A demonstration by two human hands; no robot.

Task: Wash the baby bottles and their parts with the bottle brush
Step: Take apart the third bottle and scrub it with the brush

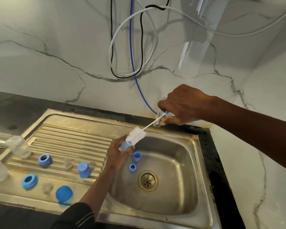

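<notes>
Your left hand (118,152) grips a pale blue piece (125,145) over the basin's 10 o'clock edge, fingers curled round it. Your right hand (180,104) pinches the thin handle end of the bottle brush (137,134), up by the tap (159,120) at the sink's 12 o'clock. White bristle head sits at the mouth of the piece; can't tell how far in.

Sink (180,162) contents: small blue cap (136,156) and blue collar (132,167), both at roughly 10–11 o'clock from the drain (148,180), close together, not touching.

Drainboard (69,138), at 9 o'clock from the basin:
- two clear bottles (21,146) at the far left, blurred
- blue ring (45,159), clear teat (68,164), blue cup-shaped cap (84,169) in one row
- nearer you: wider blue ring (29,179), second teat (47,187), round blue dome cap (64,194)

All spaced apart. Hoses (135,80) hang on the marble wall at 12 o'clock.
</notes>
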